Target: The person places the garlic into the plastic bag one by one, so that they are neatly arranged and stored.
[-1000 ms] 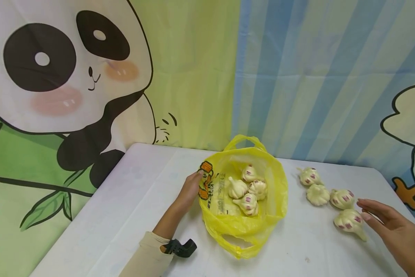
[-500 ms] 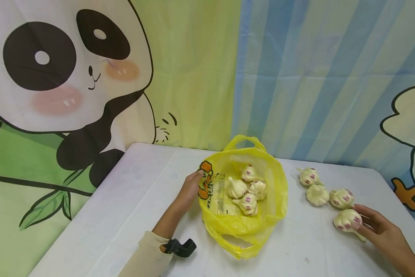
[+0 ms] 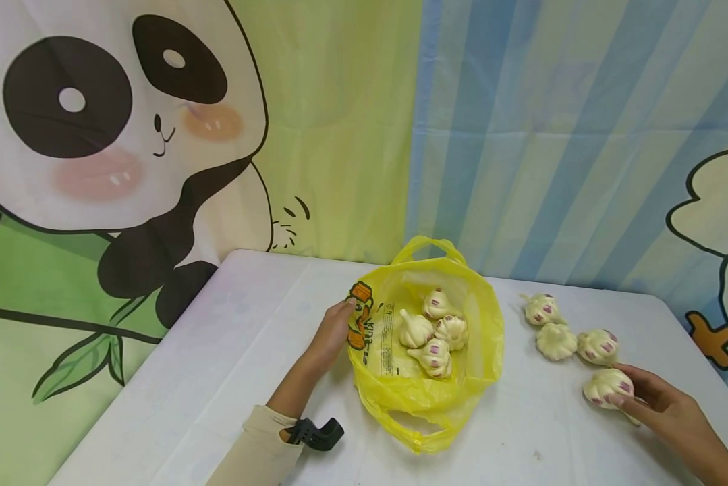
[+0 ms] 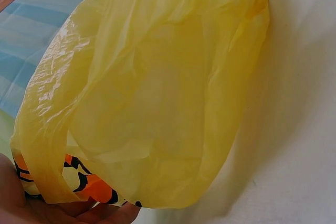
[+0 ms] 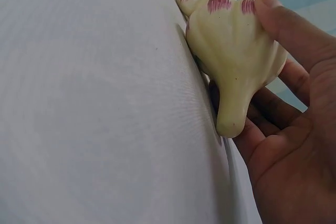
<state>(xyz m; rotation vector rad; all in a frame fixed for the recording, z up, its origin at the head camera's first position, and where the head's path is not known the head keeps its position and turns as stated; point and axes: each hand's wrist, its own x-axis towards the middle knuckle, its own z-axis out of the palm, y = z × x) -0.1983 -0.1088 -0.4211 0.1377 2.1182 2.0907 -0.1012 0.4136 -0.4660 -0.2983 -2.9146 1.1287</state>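
Observation:
My left hand (image 3: 332,337) grips the left rim of a yellow plastic bag (image 3: 488,337), which stands open with several garlic bulbs (image 3: 415,330) inside. In the left wrist view, the fingers (image 4: 107,214) curl at the bag's printed edge, and the yellow film (image 4: 157,108) hides the contents. At the right, my right hand (image 3: 667,405) pinches a garlic bulb (image 3: 608,387) between thumb and fingers. The right wrist view has this bulb (image 5: 231,51) close to the white surface, its stem toward the palm and the thumb on its purple-marked side.
Beyond the held bulb lie three more garlic bulbs, a purple-marked one (image 3: 598,347), a plain pale one (image 3: 556,341) and one farther back (image 3: 543,309). A white cloth (image 3: 248,324) covers the table. A printed curtain (image 3: 333,135) hangs behind it.
My right hand has come in from the right and taken hold of the nearest garlic bulb, which has shifted very slightly left. The left hand and the bag have stayed in place.

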